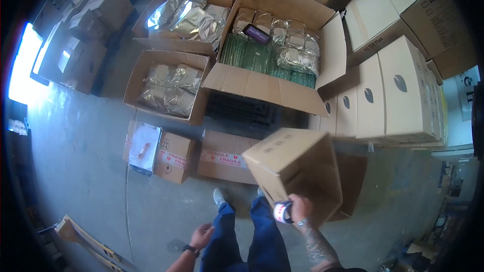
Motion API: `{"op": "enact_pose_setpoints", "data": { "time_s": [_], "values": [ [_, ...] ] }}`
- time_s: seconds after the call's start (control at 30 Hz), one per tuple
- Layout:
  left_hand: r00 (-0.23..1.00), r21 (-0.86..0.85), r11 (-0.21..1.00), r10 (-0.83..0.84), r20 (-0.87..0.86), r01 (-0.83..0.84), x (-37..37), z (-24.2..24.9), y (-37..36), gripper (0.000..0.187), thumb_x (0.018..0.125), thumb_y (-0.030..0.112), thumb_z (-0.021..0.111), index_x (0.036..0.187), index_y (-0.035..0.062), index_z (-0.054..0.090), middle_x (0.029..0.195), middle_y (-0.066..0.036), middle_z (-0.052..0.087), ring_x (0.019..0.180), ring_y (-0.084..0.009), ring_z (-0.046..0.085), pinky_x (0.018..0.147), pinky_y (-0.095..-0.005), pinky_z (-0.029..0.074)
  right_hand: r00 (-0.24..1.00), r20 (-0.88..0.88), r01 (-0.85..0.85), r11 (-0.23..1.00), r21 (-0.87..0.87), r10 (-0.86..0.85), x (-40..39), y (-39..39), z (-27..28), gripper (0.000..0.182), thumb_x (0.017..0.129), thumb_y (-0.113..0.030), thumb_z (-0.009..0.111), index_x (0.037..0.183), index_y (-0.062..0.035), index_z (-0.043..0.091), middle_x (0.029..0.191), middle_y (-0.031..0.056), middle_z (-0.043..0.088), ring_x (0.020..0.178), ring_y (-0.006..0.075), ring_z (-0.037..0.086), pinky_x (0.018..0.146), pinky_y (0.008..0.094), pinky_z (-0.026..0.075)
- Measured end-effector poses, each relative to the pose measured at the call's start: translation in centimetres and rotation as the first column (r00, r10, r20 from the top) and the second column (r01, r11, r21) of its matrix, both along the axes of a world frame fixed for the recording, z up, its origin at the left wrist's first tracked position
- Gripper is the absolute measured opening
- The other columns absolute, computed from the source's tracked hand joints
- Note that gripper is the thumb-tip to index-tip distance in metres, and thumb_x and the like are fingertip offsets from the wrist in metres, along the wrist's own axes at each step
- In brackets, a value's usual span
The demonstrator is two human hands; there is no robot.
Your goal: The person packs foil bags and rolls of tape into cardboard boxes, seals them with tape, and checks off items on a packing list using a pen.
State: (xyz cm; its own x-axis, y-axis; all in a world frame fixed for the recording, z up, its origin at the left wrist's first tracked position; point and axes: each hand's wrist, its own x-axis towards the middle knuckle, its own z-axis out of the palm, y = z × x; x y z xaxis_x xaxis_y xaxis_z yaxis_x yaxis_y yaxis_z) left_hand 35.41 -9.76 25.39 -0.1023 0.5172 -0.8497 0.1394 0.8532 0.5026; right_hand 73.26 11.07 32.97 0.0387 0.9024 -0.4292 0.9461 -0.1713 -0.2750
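My right hand (301, 207) is closed around a roll of tape (282, 212) with white-and-red print, right at the edge of a tilted brown cardboard box (287, 153). That box's open side faces toward me and to the right, and its inside is dark. Whether my fingers also grip the cardboard is hard to see. My left hand (201, 236) hangs beside my left leg with loosely bent fingers and nothing in it. In front of my feet is a carton (227, 157) sealed with FRAGILE tape.
Open boxes hold silver foil packs (196, 22), (169, 90); a large one (264, 88) also holds green bubble-wrapped items and a dark purple box (257, 34). A clipboard (145, 143) lies left by another taped carton (174, 158). Leaf-marked cartons (398, 88) line the right.
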Motion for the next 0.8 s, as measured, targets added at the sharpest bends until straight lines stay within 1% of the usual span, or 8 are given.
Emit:
{"op": "enact_pose_setpoints", "data": {
  "time_s": [0.03,0.1,0.2,0.37,0.53,0.63,0.77,0.8],
  "values": [
    [0.997,0.011,0.999,-0.042,0.058,0.041,1.9,0.5,2.3,0.049,0.099,0.035,0.066,0.132,-0.0008,0.062,0.123,-0.014,0.070,0.110,-0.0249,0.068,0.094,-0.0332,0.053,0.995,-0.039,-0.088,0.996,0.025,0.089,-2.7,0.9,1.2,0.023,0.090,-0.020,0.054,0.100,-0.0146,0.074,0.097,0.0137,0.074,0.091,0.0381,0.070,0.076,0.0498,0.055],
    [0.933,-0.086,0.987,0.153,0.326,-0.132,5.3,0.5,4.8,0.064,0.101,0.052,0.056,0.141,0.0027,0.055,0.132,-0.012,0.065,0.120,-0.0273,0.062,0.101,-0.0352,0.048,0.970,-0.153,-0.179,0.982,0.067,0.188,-6.7,1.5,-0.9,0.021,0.090,-0.020,0.053,0.096,-0.0143,0.073,0.096,0.0117,0.073,0.089,0.0377,0.070,0.079,0.0483,0.054],
    [0.640,-0.299,0.854,0.519,0.567,-0.426,6.6,-3.1,6.7,0.088,0.098,0.075,0.034,0.155,0.0081,0.037,0.150,-0.015,0.049,0.136,-0.0306,0.049,0.105,-0.0531,0.045,0.918,-0.209,-0.339,0.940,0.021,0.336,-14.3,3.6,-4.4,0.018,0.089,-0.020,0.055,0.089,-0.0127,0.071,0.093,0.0119,0.073,0.092,0.0364,0.070,0.079,0.0488,0.054],
    [0.263,-0.234,0.505,0.727,0.635,-0.831,1.3,-5.3,11.0,0.098,0.094,0.082,0.029,0.158,0.0081,0.029,0.158,-0.013,0.040,0.141,-0.0336,0.043,0.113,-0.0557,0.035,0.702,-0.221,-0.690,0.723,0.018,0.676,-26.3,3.5,-10.4,0.018,0.089,-0.019,0.056,0.087,-0.0102,0.071,0.092,0.0129,0.074,0.092,0.0339,0.071,0.080,0.0485,0.055],
    [0.130,-0.244,0.379,0.734,0.666,-0.893,-3.5,-4.4,11.7,0.101,0.091,0.085,0.029,0.160,0.0114,0.024,0.164,-0.015,0.029,0.145,-0.0360,0.036,0.114,-0.0578,0.032,0.687,-0.219,-0.712,0.702,-0.016,0.693,-29.8,2.8,-11.5,0.018,0.090,-0.019,0.056,0.089,-0.0098,0.072,0.095,0.0135,0.074,0.096,0.0336,0.071,0.084,0.0480,0.054],
    [0.238,-0.220,0.410,0.806,0.542,-0.885,-4.0,-4.8,11.3,0.100,0.090,0.085,0.031,0.161,0.0150,0.024,0.165,-0.012,0.028,0.147,-0.0349,0.032,0.113,-0.0608,0.031,0.701,-0.293,-0.686,0.727,-0.025,0.651,-27.9,2.9,-11.4,0.020,0.090,-0.017,0.056,0.097,-0.0117,0.074,0.098,0.0116,0.074,0.097,0.0330,0.071,0.084,0.0448,0.055],
    [0.511,-0.118,0.599,0.757,0.408,-0.792,-2.0,-4.3,11.5,0.102,0.088,0.084,0.039,0.161,0.0158,0.021,0.166,-0.011,0.025,0.149,-0.0361,0.027,0.113,-0.0645,0.028,0.790,-0.420,-0.498,0.867,-0.016,0.446,-21.8,4.1,-7.2,0.026,0.089,-0.015,0.055,0.106,-0.0142,0.074,0.105,0.0093,0.075,0.099,0.0319,0.071,0.086,0.0408,0.056],
    [0.531,-0.141,0.607,0.767,0.361,-0.782,-1.4,-4.5,11.6,0.099,0.090,0.073,0.055,0.162,0.0165,0.016,0.165,-0.011,0.025,0.148,-0.0373,0.029,0.111,-0.0661,0.030,0.805,-0.432,-0.475,0.878,-0.057,0.407,-20.0,4.7,-6.2,0.027,0.089,-0.019,0.058,0.111,-0.0188,0.073,0.111,0.0100,0.073,0.104,0.0333,0.069,0.088,0.0433,0.055]
  ]
}}
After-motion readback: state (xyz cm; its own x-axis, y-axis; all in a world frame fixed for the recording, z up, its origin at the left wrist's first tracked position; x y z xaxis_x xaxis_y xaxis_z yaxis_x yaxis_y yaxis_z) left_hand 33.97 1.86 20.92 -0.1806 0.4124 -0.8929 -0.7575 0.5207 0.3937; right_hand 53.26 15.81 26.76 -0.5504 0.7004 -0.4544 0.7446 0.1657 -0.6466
